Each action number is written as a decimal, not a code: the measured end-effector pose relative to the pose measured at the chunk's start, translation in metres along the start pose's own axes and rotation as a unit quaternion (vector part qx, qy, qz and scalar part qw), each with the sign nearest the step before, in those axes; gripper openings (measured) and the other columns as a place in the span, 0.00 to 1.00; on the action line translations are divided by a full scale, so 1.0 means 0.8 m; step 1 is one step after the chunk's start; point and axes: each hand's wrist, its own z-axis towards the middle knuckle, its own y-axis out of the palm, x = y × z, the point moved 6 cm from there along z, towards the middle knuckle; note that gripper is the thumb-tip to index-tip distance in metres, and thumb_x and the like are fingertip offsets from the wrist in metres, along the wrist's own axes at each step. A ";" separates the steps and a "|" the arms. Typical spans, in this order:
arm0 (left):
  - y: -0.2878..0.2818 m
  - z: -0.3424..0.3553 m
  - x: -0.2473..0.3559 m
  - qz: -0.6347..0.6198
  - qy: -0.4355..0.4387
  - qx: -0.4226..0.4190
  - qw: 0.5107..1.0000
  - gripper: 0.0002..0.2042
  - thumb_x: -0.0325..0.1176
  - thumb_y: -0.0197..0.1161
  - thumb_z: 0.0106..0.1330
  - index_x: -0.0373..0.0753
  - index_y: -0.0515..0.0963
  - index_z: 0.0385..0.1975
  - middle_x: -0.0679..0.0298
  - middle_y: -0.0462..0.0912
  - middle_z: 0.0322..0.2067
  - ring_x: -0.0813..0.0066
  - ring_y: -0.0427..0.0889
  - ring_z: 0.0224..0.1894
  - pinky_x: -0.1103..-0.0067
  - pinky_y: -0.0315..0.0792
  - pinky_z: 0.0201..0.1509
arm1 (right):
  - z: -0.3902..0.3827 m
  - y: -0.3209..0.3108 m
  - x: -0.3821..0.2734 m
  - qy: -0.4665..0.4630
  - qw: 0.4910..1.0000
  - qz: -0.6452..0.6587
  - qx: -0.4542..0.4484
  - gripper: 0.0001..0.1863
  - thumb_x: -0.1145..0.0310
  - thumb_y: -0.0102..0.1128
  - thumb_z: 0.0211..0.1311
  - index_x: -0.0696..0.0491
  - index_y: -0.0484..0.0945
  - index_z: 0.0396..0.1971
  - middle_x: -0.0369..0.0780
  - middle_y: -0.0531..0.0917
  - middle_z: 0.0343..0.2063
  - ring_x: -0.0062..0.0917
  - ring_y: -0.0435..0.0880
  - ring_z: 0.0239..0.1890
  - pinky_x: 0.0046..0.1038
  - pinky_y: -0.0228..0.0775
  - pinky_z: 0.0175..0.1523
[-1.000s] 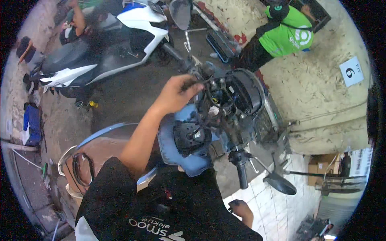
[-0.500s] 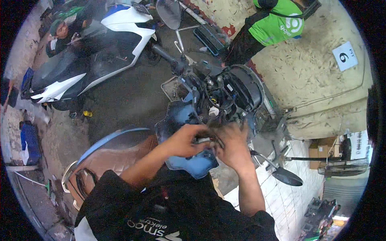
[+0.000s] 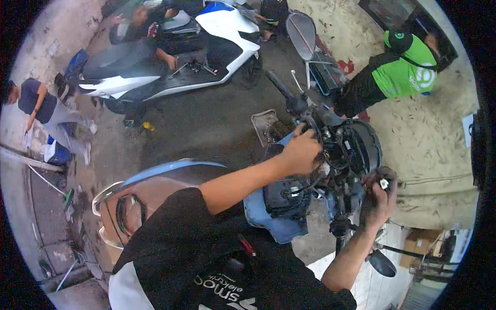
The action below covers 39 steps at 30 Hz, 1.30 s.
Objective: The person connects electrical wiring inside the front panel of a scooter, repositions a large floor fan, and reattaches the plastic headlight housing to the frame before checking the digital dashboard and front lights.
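Observation:
I stand over a blue scooter (image 3: 268,214) whose front cover is off, so the black headlight housing (image 3: 361,147) and loose wiring show. My left hand (image 3: 301,152) reaches across with fingers curled into the wiring bundle (image 3: 330,155) just behind the handlebar (image 3: 281,88). My right hand (image 3: 381,201) is at the right side of the housing, pinching a small white connector (image 3: 384,183) between the fingertips. The round black instrument unit (image 3: 287,196) hangs below my left wrist.
A white and blue scooter (image 3: 170,77) is parked behind, with people around it. A person in a green jacket (image 3: 403,67) bends at the upper right. Mirrors stick out at the top (image 3: 302,33) and lower right (image 3: 382,262). A cardboard box (image 3: 418,243) sits nearby.
My two hands were together at the middle of the handlebar. The right hand has moved out to the right with the white connector, and the left has shifted up into the wiring.

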 end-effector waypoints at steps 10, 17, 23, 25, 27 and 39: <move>0.008 0.009 -0.033 -0.083 -0.037 -0.067 0.994 0.15 0.44 0.70 0.41 0.48 0.80 0.29 0.59 0.77 0.32 0.58 0.73 0.46 0.51 0.50 0.62 | 0.019 0.053 0.039 0.008 0.907 -0.410 -0.093 0.14 0.66 0.61 0.56 0.60 0.77 0.39 0.52 0.80 0.36 0.45 0.80 0.41 0.36 0.71 0.45; 0.010 0.008 -0.034 -0.107 -0.025 -0.055 0.992 0.15 0.42 0.69 0.41 0.47 0.80 0.30 0.60 0.75 0.31 0.61 0.73 0.46 0.54 0.50 0.63 | 0.000 0.076 0.041 0.008 0.909 -0.395 -0.134 0.14 0.67 0.61 0.54 0.59 0.79 0.39 0.50 0.82 0.32 0.42 0.82 0.35 0.35 0.73 0.41; 0.005 0.002 -0.029 -0.106 -0.041 -0.028 0.993 0.18 0.40 0.70 0.38 0.46 0.79 0.32 0.62 0.76 0.32 0.60 0.73 0.46 0.53 0.46 0.66 | -0.005 0.109 0.076 -0.036 0.866 -0.490 -0.097 0.12 0.71 0.62 0.51 0.58 0.81 0.36 0.47 0.80 0.27 0.41 0.80 0.30 0.36 0.72 0.37; 0.005 -0.001 -0.021 -0.112 -0.019 -0.006 0.994 0.20 0.38 0.70 0.35 0.44 0.78 0.32 0.64 0.77 0.32 0.60 0.72 0.46 0.54 0.45 0.67 | -0.007 0.109 0.079 -0.027 0.869 -0.483 -0.105 0.12 0.71 0.62 0.49 0.57 0.81 0.35 0.47 0.78 0.27 0.43 0.79 0.30 0.37 0.72 0.36; 0.006 0.000 -0.016 -0.104 -0.025 0.013 0.994 0.19 0.37 0.69 0.34 0.43 0.78 0.31 0.66 0.78 0.31 0.60 0.71 0.46 0.54 0.46 0.67 | -0.013 0.113 0.081 -0.059 0.860 -0.491 -0.124 0.11 0.72 0.61 0.50 0.56 0.79 0.35 0.47 0.76 0.32 0.44 0.77 0.37 0.40 0.70 0.42; 0.004 0.005 -0.032 -0.125 -0.044 -0.038 0.990 0.21 0.37 0.69 0.39 0.43 0.77 0.37 0.57 0.77 0.34 0.58 0.73 0.48 0.51 0.48 0.65 | -0.008 0.113 0.086 -0.004 0.864 -0.497 -0.082 0.12 0.75 0.65 0.42 0.58 0.80 0.32 0.48 0.77 0.29 0.44 0.78 0.33 0.37 0.71 0.37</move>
